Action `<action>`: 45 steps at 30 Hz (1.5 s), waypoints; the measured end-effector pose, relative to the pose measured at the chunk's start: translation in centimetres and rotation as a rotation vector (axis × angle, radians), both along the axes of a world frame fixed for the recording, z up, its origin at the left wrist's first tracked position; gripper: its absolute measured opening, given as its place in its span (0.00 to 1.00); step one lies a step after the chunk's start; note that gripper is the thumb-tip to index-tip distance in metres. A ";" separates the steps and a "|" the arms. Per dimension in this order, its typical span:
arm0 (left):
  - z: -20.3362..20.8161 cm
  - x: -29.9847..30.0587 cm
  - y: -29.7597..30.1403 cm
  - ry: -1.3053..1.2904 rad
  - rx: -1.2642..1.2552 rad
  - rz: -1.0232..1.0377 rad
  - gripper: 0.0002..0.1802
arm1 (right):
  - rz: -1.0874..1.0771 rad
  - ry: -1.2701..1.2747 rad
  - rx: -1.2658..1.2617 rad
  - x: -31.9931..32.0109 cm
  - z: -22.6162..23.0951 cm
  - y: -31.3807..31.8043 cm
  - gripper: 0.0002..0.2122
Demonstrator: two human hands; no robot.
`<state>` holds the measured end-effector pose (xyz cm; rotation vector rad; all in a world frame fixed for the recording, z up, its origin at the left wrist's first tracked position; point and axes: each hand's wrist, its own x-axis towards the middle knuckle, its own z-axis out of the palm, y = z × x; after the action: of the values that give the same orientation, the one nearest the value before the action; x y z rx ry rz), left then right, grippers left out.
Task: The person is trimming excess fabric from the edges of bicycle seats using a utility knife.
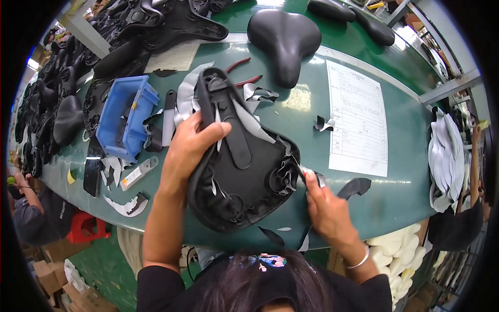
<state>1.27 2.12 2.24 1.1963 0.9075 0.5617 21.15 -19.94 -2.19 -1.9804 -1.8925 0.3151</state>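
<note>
A black bicycle saddle [260,182] lies underside up in front of me, its narrow nose pointing away. My left hand [195,138] is closed on its left edge near the nose, thumb over the rim. Along the right rear rim, the cover's edge [286,171] is loose and bunched in folds. My right hand [325,205] is closed beside these folds, gripping a thin blade-like tool mostly hidden by the fingers. A pale scrap shows by its fingertips. White strips of cover material [252,122] lie along the saddle's nose.
A blue bin [117,117] stands left, near cover scraps [127,205] and a cutter-blade case [139,173]. Red-handled pliers [247,80] lie behind the nose. A finished saddle [285,41] and a printed sheet [357,119] are beyond. Saddles pile up far left; other people work at both sides.
</note>
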 end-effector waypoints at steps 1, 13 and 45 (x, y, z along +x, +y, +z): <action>0.1 -0.2 -1.3 0.004 -0.029 0.113 0.19 | -0.068 0.134 0.013 -1.3 -0.7 -0.5 0.35; -0.9 -3.4 -9.3 -0.178 0.078 0.388 0.28 | -0.127 0.325 0.347 -3.5 2.5 5.4 0.28; -2.0 -0.1 -2.8 -1.094 -0.284 -0.029 0.16 | -0.120 -0.056 -0.025 -3.9 3.0 -0.6 0.28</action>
<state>1.12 -0.68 0.23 0.4893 0.0199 0.8902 17.23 -20.58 0.76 -2.1296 -1.8018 0.2540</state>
